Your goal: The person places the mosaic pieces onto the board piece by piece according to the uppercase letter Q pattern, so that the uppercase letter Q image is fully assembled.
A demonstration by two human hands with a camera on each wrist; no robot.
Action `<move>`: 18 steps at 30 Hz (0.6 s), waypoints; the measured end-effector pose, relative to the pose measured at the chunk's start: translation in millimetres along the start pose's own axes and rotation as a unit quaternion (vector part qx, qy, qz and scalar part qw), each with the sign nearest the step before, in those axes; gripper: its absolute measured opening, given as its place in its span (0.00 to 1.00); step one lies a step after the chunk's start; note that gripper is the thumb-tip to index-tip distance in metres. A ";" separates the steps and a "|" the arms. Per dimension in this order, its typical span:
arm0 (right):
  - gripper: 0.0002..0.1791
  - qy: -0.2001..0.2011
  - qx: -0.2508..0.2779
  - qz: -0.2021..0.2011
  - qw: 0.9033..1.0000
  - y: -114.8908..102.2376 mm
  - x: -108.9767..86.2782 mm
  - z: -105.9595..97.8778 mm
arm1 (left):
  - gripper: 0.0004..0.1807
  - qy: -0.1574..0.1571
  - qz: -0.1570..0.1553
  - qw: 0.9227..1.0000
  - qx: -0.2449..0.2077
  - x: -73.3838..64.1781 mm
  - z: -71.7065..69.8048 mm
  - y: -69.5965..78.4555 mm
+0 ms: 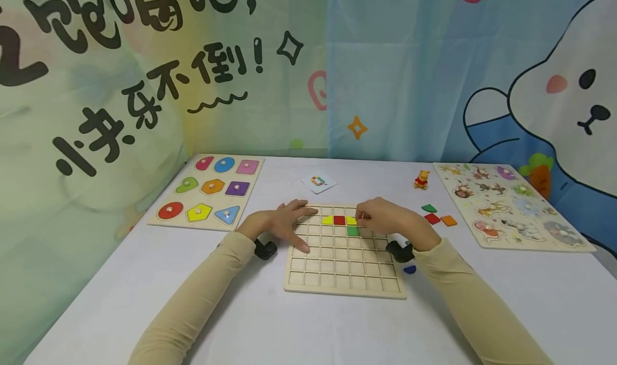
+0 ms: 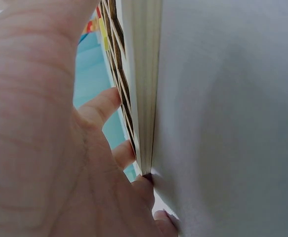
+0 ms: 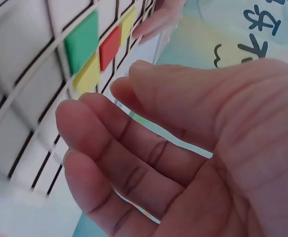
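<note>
A wooden grid board (image 1: 332, 267) lies flat on the white table. In its upper rows sit a yellow tile (image 1: 327, 220), a red tile (image 1: 339, 220), a second yellow tile (image 1: 350, 221) and, below that, a green tile (image 1: 353, 231). My left hand (image 1: 289, 223) rests with spread fingers on the board's upper left edge; the left wrist view shows fingertips over the rim (image 2: 146, 98). Over the upper right part, my right hand (image 1: 383, 216) has loosely bent fingers, with fingertips beside the second yellow tile (image 3: 87, 74). No piece shows between the thumb and fingers.
Right of the board lie loose green (image 1: 429, 208), red (image 1: 431, 218), orange (image 1: 449, 221) and blue (image 1: 409, 269) pieces. A pattern card (image 1: 318, 182) and a small bear figurine (image 1: 421, 179) stand behind. A shape puzzle (image 1: 175, 193) flanks the left, an animal puzzle (image 1: 511, 204) the right.
</note>
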State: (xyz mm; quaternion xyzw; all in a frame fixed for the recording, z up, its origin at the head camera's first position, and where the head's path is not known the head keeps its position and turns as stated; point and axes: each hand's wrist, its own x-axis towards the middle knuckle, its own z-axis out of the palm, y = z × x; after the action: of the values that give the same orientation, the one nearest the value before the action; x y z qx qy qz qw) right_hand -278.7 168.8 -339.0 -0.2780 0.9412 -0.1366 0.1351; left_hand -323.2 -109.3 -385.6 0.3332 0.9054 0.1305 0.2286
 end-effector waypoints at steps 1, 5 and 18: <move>0.07 0.004 -0.002 0.002 1.000 2.6 -2.5 -0.7 | 0.57 0.000 -0.002 1.000 0.000 -0.1 0.0 0.4; 0.06 0.016 -0.005 0.012 1.000 14.8 -13.2 -2.9 | 0.57 -0.001 -0.005 1.000 0.000 -0.9 -0.3 1.6; 0.08 -0.005 -0.015 0.053 0.998 58.9 -46.8 -12.2 | 0.57 -0.003 -0.001 1.000 -0.002 -0.9 -0.2 2.8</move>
State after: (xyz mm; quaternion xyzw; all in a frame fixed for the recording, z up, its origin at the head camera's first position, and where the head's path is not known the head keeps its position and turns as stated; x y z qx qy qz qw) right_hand -273.5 244.9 -338.9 -0.2304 0.9559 -0.1132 0.1429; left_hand -321.2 -107.8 -384.0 0.3327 0.9047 0.1311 0.2317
